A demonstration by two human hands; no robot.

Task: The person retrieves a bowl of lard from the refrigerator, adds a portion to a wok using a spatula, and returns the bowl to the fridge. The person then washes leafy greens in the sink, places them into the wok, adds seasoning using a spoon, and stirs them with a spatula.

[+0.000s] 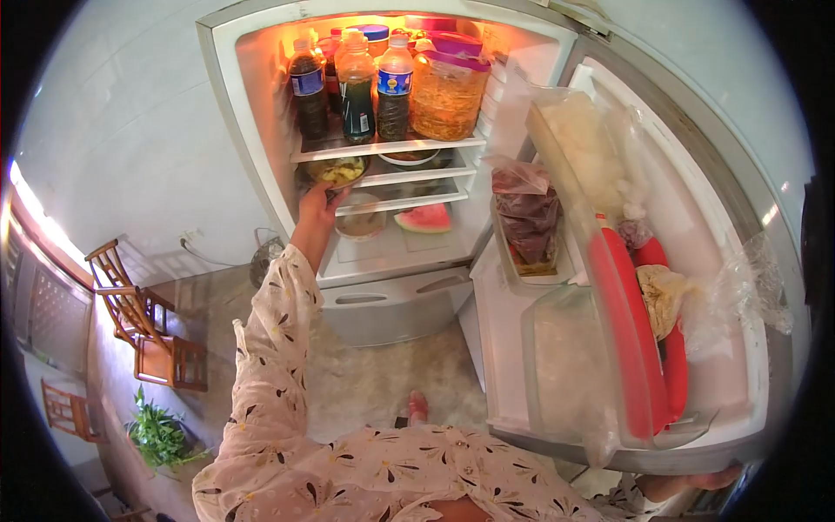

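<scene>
My left hand (320,204) reaches into the open fridge and grips the near rim of a bowl (358,180) on the middle shelf. Yellow food pieces (341,171) lie in that bowl. Beside it, further right, stands another dish (409,157), partly hidden by the shelf above. Below my hand are a round bowl (360,224) and a cut slice of watermelon (424,218). At the lower right, my right hand (696,481) is at the outer edge of the swung-out fridge door (557,451), its fingers bent round that edge and partly hidden.
Several dark-filled bottles (357,96) and a big jar of orange-red food (449,96) crowd the top shelf. Door racks hold bagged meat (527,209), red objects (628,331) and plastic bags (739,296). Wooden chairs (170,361) and a plant (159,431) stand to the left.
</scene>
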